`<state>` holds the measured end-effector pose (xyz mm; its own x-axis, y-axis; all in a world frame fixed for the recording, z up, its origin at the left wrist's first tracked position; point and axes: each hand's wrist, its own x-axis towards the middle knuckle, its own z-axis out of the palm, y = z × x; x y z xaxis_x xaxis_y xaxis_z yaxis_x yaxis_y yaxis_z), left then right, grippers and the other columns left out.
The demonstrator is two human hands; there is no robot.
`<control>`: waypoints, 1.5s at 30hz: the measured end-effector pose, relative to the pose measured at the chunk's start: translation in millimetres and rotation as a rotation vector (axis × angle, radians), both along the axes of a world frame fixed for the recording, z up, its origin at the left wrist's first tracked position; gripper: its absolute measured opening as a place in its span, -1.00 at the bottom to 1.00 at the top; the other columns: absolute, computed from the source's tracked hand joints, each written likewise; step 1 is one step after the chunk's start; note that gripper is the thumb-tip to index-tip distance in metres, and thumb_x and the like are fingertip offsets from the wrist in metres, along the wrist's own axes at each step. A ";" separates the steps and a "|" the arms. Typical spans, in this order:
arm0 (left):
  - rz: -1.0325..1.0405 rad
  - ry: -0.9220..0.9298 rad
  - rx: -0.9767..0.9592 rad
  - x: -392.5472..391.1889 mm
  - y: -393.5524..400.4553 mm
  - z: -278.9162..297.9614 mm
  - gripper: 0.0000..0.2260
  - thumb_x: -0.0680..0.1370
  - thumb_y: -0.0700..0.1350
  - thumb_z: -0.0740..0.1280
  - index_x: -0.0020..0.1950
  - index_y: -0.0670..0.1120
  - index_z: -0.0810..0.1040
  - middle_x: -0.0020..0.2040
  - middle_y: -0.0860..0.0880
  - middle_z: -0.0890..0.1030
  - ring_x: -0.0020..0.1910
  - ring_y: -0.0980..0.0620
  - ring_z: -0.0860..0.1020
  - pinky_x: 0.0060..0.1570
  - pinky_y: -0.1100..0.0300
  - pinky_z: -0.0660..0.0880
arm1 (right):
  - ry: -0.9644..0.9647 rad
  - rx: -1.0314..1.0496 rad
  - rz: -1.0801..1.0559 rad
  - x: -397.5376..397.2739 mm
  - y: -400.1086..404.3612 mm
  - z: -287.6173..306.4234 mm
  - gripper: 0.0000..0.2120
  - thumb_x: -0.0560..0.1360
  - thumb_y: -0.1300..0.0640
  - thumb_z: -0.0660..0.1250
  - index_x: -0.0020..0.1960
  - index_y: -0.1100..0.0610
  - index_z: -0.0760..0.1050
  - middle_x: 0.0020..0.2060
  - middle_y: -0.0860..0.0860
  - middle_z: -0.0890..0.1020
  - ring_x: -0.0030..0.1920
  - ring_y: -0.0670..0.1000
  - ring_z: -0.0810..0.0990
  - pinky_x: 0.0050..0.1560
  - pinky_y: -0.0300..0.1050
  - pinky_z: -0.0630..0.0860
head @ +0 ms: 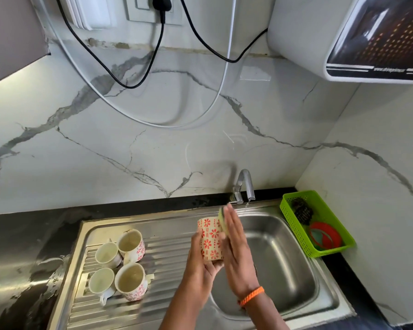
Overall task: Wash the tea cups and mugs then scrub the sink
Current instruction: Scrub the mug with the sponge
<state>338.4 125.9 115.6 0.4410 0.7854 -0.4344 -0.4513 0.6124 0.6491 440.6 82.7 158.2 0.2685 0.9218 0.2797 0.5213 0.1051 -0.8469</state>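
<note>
The sink [284, 270] takes up the right half of the steel unit, its bowl bare and shiny, with the ribbed draining board [172, 253] to its left set into the dark surface [22, 234]. A thin stream runs from the tap [244, 184] into the back of the bowl.

On the draining board stand four cups [119, 265] in a loose cluster, mouths up, two patterned and two plain white; they look unwashed, so the job seems to be at an early stage. A green basket [293, 225] sits just beside the sink on the right, holding a dark scrubber and a red lid.

Over the sink's left edge, the left hand [198, 265] grips a red-flowered mug [210, 239] from below, fingers curled round its base and side. The right hand [236, 248] lies flat, fingers straight, pressing a yellow-green sponge [222, 219] against the mug's side near the rim.

To do this step well, the left hand should turn the mug steadily so the sponge covers the whole wall, then the rim and inside. A soapy mug is likely to slip, so keep it low over the bowl. Rinse under the stream afterwards.
</note>
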 end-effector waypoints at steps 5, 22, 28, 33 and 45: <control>0.013 0.001 -0.009 -0.7 0.6 -2.7 -0.51 0.69 0.22 0.21 0.42 -0.08 0.62 0.21 0.07 0.73 0.20 0.06 0.68 0.26 0.11 0.51 | -0.405 0.086 0.189 -12.6 -21.8 -15.3 -0.47 0.73 0.20 0.20 0.67 0.04 0.18 0.67 -0.13 0.16 0.69 0.04 0.02 0.66 0.05 0.13; 0.100 0.003 -0.082 -10.5 5.4 -6.5 -0.49 0.72 0.18 0.20 0.38 -0.20 0.62 0.18 -0.29 0.71 -0.03 -0.15 0.73 -0.13 -0.02 0.68 | 0.089 -0.019 0.065 -0.3 -16.4 -26.8 -0.47 0.76 0.18 0.11 0.69 -0.01 0.08 0.69 -0.15 0.07 0.69 -0.05 -0.01 0.68 0.17 0.06; -0.006 -0.092 0.073 -12.3 1.2 11.5 -0.52 0.57 0.04 0.52 0.41 -0.19 0.62 0.31 -0.25 0.67 0.23 -0.18 0.67 0.16 -0.01 0.63 | -0.148 0.040 0.085 -17.3 -12.3 -17.5 -0.44 0.74 0.22 0.11 0.70 0.07 0.06 0.70 -0.09 0.01 0.70 0.05 -0.10 0.67 -0.07 -0.01; -0.013 -0.115 0.053 -19.2 4.2 7.9 -0.46 0.45 -0.07 0.55 0.34 -0.33 0.61 -0.03 -0.22 0.71 -0.18 -0.06 0.69 -0.15 -0.01 0.67 | -0.088 0.006 0.065 2.8 -24.8 -34.5 -0.43 0.74 0.31 0.13 0.69 0.07 0.09 0.69 -0.13 0.07 0.70 0.03 -0.04 0.66 0.02 0.04; 0.163 -0.331 -0.148 -15.3 8.3 10.4 -0.47 0.66 0.19 0.30 0.38 -0.24 0.59 0.12 -0.25 0.70 0.02 -0.12 0.69 0.07 -0.02 0.65 | -0.589 0.173 0.244 16.9 -38.5 -54.4 -0.35 0.60 0.40 0.27 0.63 0.04 0.30 0.64 -0.08 0.26 0.66 0.09 0.18 0.52 0.03 0.41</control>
<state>323.1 134.1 126.1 0.4510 0.7962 -0.4034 -0.7203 0.5915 0.3623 457.6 44.1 103.8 -0.1851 0.8654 0.4657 0.8362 0.3876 -0.3879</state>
